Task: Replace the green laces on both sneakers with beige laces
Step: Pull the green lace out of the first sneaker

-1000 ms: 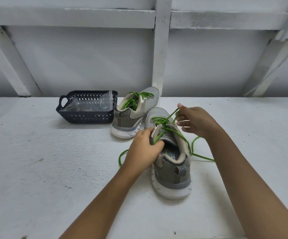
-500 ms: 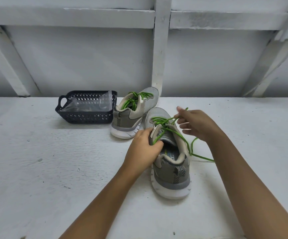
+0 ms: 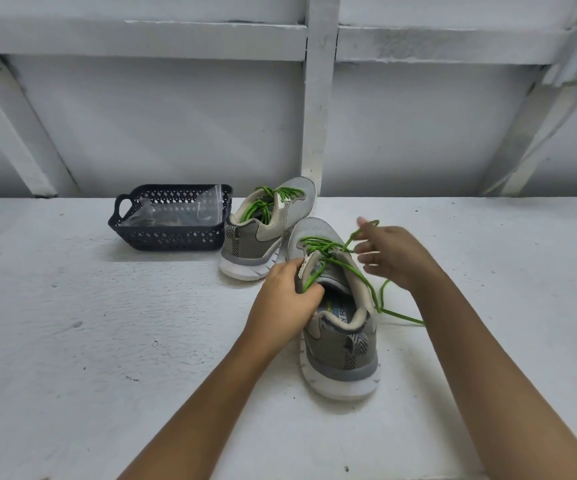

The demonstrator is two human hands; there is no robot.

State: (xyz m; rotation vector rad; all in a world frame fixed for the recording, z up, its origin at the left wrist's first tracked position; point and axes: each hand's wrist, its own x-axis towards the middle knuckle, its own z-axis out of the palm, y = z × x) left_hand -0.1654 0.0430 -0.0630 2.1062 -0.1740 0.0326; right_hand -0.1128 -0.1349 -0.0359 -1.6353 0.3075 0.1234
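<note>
green lace [image 3: 336, 263] crosses the near sneaker [image 3: 340, 344] at centre frame, its loose end trailing on the white surface [image 3: 72, 341] to the right. left hand [image 3: 285, 299] grips the shoe's left side by the tongue; right hand [image 3: 394, 254], slightly blurred, pinches a loop of lace above the toe. second sneaker [image 3: 266, 233] stands behind, touching the dark basket [image 3: 169, 239].

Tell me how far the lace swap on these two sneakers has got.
Done: nothing complete. On the near sneaker the green lace is loosened, one end trailing on the table. In hand: the left hand grips that sneaker while the right hand pulls a loop out. Left: the far sneaker is fully laced in green, and no beige lace shows on either.
</note>
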